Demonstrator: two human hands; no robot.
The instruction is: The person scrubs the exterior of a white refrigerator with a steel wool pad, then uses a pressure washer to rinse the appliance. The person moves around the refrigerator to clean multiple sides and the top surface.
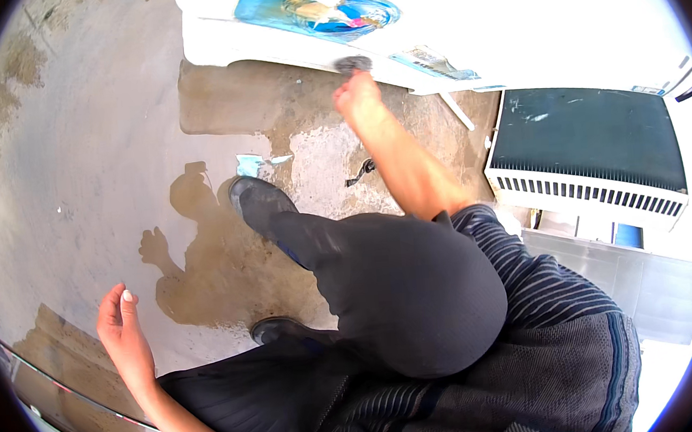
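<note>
My right hand (359, 95) is closed on a grey steel-wool scourer (353, 65), blurred by motion, at the side of a white appliance (267, 42). Torn blue, picture-printed stickers (330, 10) cling to that panel just above the scourer, with another peeling remnant (435, 63) to its right. My left hand (125, 327) hangs over the floor at the lower left, holding nothing, its fingers loosely bent and the thumb apart. I am crouching, with one dark knee (417, 292) in the middle of the view.
Wet patches (215, 104) darken the concrete floor. Near my dark shoe (262, 202) lie a pale blue scrap (250, 165) and a short black piece (361, 172). A dark-topped, slotted unit (584, 144) stands at right. A cable (75, 394) crosses the lower left.
</note>
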